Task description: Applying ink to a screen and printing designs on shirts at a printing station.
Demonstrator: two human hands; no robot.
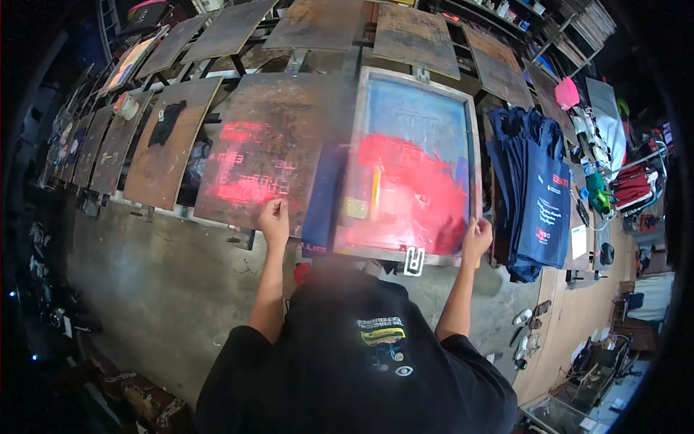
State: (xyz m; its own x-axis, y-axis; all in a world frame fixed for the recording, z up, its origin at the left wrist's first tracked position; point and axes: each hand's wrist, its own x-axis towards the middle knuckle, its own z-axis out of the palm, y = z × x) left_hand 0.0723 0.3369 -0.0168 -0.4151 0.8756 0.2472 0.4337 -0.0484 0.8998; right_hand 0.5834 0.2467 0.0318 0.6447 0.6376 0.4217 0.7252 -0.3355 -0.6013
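A silkscreen printing frame [473, 159], its blue mesh smeared with bright red ink [405, 188], lies in front of me. At its lower right edge, my right hand [477, 237] has its fingers closed on the frame. A dark blue cloth bag [318, 217] shows beneath the frame's left side. To the left, my left hand [273, 218] is held in a pinch over the near edge of a brown board [246, 155] stained with red ink. Whatever those fingers may hold is too small to make out. A metal clip [413, 261] sits at the frame's near edge.
A stack of printed navy cloth bags [531, 188] lies right of the frame. More boards [170, 145] run left and far on a metal rack. A pink container [567, 92] stands at the far right. Several shoes [531, 329] are on the floor at right.
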